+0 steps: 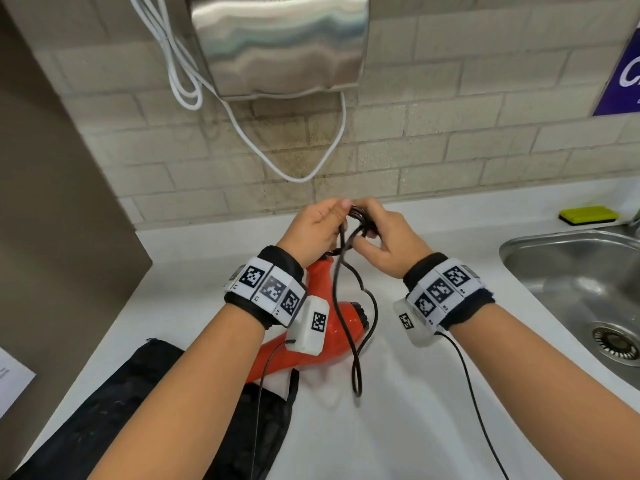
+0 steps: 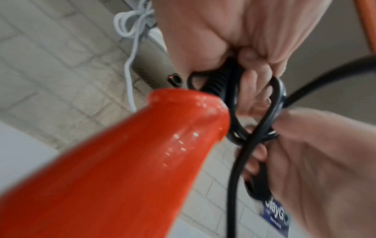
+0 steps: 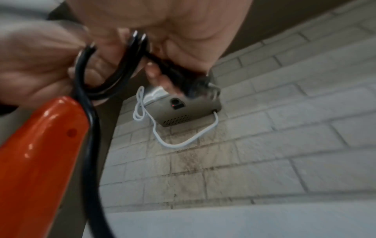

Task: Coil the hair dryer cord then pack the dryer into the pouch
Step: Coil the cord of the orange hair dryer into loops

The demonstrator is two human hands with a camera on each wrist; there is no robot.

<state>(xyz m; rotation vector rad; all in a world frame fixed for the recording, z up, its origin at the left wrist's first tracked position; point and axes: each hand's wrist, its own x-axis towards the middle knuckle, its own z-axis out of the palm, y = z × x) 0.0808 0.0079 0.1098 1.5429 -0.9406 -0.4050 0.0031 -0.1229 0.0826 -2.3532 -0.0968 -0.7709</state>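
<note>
The red hair dryer (image 1: 341,323) lies on the white counter, partly under my left wrist, with its handle (image 2: 122,161) pointing up toward my hands. My left hand (image 1: 332,216) grips a bunch of loops of the black cord (image 1: 356,341) close to the handle's end. My right hand (image 1: 367,233) meets it from the right. It holds the cord's plug end (image 3: 183,77) and pinches the same bunch. One long loop of cord hangs down to the counter. The black pouch (image 1: 104,393) lies flat at the lower left, under my left forearm.
A steel sink (image 1: 571,271) is set into the counter at the right, with a yellow sponge (image 1: 588,214) behind it. A metal hand dryer (image 1: 277,43) and its white cable (image 1: 301,174) hang on the brick wall ahead. A paper sheet (image 1: 10,379) lies far left.
</note>
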